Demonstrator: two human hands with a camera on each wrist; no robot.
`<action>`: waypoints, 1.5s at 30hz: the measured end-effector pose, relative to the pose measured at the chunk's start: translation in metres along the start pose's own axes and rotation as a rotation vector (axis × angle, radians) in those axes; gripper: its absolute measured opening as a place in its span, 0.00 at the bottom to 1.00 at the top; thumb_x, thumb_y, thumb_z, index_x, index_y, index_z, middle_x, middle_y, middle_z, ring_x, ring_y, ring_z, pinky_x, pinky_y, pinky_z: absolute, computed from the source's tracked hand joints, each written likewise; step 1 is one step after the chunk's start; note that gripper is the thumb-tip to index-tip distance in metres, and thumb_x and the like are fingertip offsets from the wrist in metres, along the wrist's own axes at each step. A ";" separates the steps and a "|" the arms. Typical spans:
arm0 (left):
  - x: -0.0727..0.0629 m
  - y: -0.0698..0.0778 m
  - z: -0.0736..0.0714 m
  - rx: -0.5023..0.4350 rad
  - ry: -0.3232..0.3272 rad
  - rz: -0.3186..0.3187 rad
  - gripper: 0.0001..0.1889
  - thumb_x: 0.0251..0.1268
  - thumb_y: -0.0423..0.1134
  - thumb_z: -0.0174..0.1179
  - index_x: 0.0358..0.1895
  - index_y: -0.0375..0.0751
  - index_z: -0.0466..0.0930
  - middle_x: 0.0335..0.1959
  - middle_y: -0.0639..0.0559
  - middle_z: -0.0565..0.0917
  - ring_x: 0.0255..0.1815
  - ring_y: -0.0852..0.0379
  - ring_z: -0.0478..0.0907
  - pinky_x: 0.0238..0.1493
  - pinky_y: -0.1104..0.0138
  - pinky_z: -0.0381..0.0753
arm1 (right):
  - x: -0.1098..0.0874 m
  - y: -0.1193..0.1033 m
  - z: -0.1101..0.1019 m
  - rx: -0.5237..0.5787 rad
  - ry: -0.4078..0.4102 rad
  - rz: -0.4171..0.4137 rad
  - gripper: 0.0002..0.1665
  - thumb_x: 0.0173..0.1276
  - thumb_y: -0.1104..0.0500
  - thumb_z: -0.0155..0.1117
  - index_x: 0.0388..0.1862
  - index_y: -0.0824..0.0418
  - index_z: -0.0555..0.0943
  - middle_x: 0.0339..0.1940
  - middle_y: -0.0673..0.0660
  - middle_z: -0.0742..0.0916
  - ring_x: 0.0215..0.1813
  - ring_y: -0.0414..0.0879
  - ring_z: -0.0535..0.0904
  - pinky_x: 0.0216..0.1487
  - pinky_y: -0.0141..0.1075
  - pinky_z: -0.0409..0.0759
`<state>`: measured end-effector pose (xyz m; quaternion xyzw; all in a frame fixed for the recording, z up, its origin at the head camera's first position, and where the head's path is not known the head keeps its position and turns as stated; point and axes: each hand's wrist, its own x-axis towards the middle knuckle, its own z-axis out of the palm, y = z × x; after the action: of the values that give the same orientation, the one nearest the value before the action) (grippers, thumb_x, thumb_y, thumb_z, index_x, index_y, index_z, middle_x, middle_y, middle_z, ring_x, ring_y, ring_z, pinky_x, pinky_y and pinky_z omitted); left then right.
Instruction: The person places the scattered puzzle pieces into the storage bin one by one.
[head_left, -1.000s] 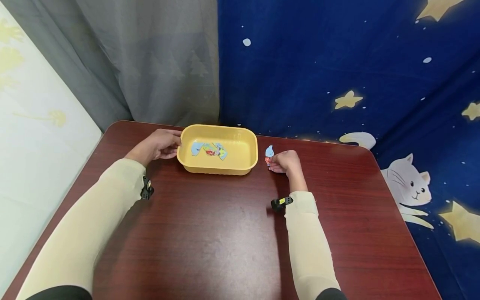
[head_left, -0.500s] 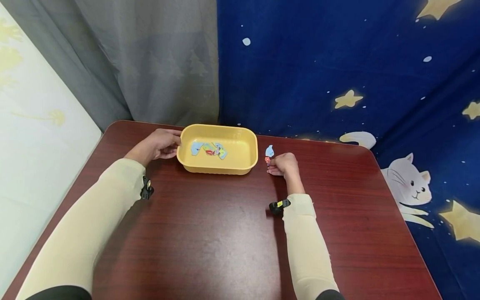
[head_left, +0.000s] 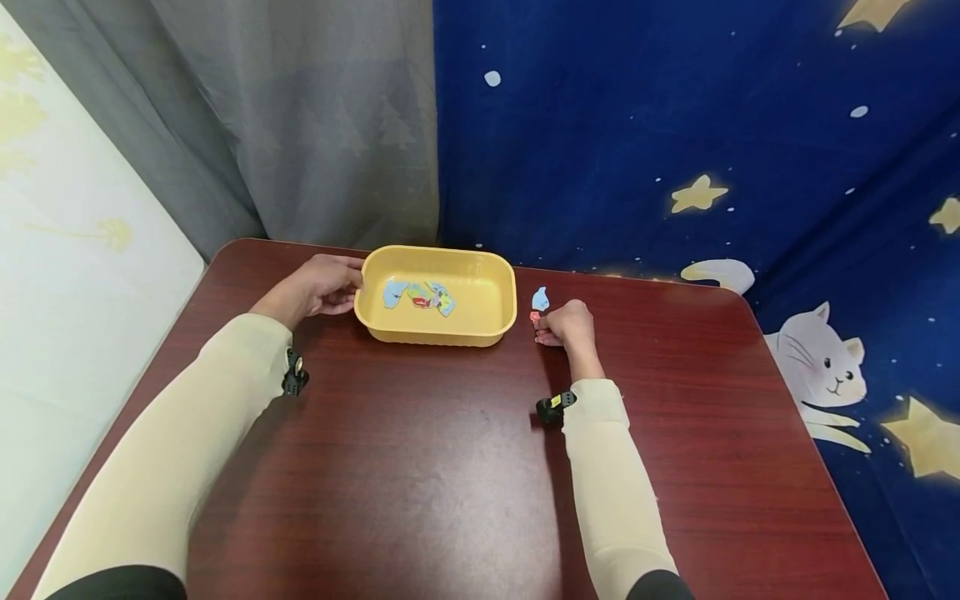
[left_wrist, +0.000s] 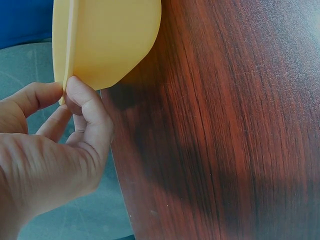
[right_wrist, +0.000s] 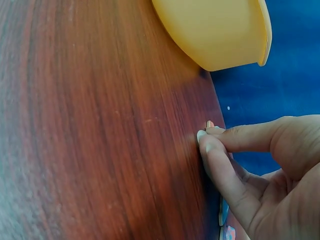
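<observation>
My left hand point(head_left: 324, 285) pinches the rim of a yellow plastic basin point(head_left: 442, 340) at its left end; the left wrist view shows thumb and fingers on either side of that rim point(left_wrist: 71, 45). Inside the basin lie several flat, irregular printed puzzle pieces point(head_left: 394, 293). Right of the basin, my right hand point(head_left: 568, 327) pinches a small red puzzle piece point(head_left: 535, 317) between thumb and index finger. Only its orange-red edge point(right_wrist: 210, 124) shows past the fingertips. Just behind it a light-blue puzzle piece point(head_left: 540, 298) lies on the table. Below the hand, a blue-edged piece point(right_wrist: 223, 212) is partly hidden.
The dark red wooden table point(head_left: 420, 467) extends toward the person, its far edge close behind the basin. Grey point(head_left: 337, 125) and blue star-patterned point(head_left: 585, 150) curtains hang behind. A white wall panel point(head_left: 67, 292) stands at the left.
My right hand and forearm have shifted slightly left, the fingers staying at the red puzzle piece. My left hand keeps its grip on the basin, which stays in place.
</observation>
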<state>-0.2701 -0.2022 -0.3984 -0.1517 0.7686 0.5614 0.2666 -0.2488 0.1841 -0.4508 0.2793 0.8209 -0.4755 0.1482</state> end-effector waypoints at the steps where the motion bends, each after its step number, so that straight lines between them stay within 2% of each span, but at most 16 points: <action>1: 0.000 0.000 0.000 -0.001 -0.002 0.001 0.29 0.66 0.33 0.52 0.72 0.49 0.65 0.28 0.52 0.78 0.21 0.61 0.77 0.35 0.67 0.84 | 0.000 0.000 0.000 -0.005 -0.004 -0.003 0.11 0.57 0.70 0.69 0.38 0.74 0.81 0.14 0.58 0.85 0.18 0.44 0.84 0.26 0.34 0.84; 9: -0.002 0.000 -0.001 -0.005 -0.006 0.006 0.30 0.66 0.32 0.52 0.72 0.48 0.65 0.25 0.53 0.78 0.21 0.61 0.77 0.32 0.68 0.83 | -0.006 -0.003 0.002 -0.167 0.070 -0.080 0.07 0.54 0.67 0.70 0.31 0.71 0.84 0.13 0.57 0.85 0.17 0.43 0.84 0.24 0.34 0.83; 13: -0.002 0.001 -0.001 -0.004 -0.006 0.005 0.30 0.66 0.32 0.52 0.72 0.48 0.65 0.26 0.53 0.78 0.21 0.61 0.77 0.32 0.68 0.83 | -0.010 -0.005 0.002 -0.196 0.087 -0.082 0.07 0.54 0.65 0.72 0.28 0.68 0.84 0.16 0.58 0.86 0.19 0.44 0.85 0.26 0.34 0.84; 19: -0.001 0.001 -0.001 -0.004 -0.004 0.005 0.30 0.65 0.32 0.52 0.72 0.48 0.65 0.26 0.53 0.78 0.20 0.61 0.76 0.30 0.69 0.83 | -0.015 -0.006 0.001 -0.298 0.122 -0.095 0.10 0.53 0.59 0.74 0.29 0.65 0.84 0.17 0.55 0.87 0.21 0.42 0.85 0.33 0.31 0.82; 25: -0.002 0.001 0.000 0.003 -0.004 0.006 0.30 0.66 0.32 0.52 0.72 0.48 0.64 0.27 0.52 0.77 0.21 0.61 0.76 0.30 0.69 0.83 | -0.019 -0.007 0.002 -0.357 0.168 -0.084 0.12 0.51 0.54 0.76 0.28 0.60 0.83 0.15 0.51 0.84 0.22 0.42 0.84 0.32 0.37 0.78; 36: -0.003 0.000 0.000 0.007 -0.009 0.013 0.30 0.66 0.33 0.53 0.73 0.49 0.64 0.28 0.52 0.78 0.22 0.61 0.76 0.33 0.68 0.83 | -0.016 -0.004 0.006 -0.331 0.214 -0.069 0.10 0.49 0.54 0.77 0.25 0.57 0.84 0.17 0.51 0.84 0.22 0.44 0.81 0.25 0.39 0.76; 40: -0.001 -0.001 0.000 0.005 -0.011 0.015 0.29 0.67 0.33 0.53 0.72 0.48 0.64 0.28 0.52 0.78 0.21 0.60 0.76 0.33 0.68 0.83 | -0.011 -0.004 0.004 -0.241 0.197 -0.076 0.06 0.51 0.60 0.74 0.26 0.60 0.85 0.21 0.54 0.87 0.21 0.43 0.83 0.23 0.34 0.80; 45: 0.000 -0.001 0.000 0.008 -0.002 0.011 0.29 0.67 0.34 0.52 0.72 0.48 0.65 0.28 0.52 0.78 0.21 0.60 0.77 0.34 0.68 0.84 | -0.004 -0.008 0.000 -0.133 0.173 -0.114 0.04 0.59 0.65 0.67 0.30 0.65 0.86 0.25 0.59 0.88 0.21 0.42 0.84 0.24 0.30 0.82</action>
<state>-0.2697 -0.2025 -0.3990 -0.1458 0.7713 0.5601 0.2648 -0.2507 0.1798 -0.4434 0.2617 0.8750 -0.4018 0.0677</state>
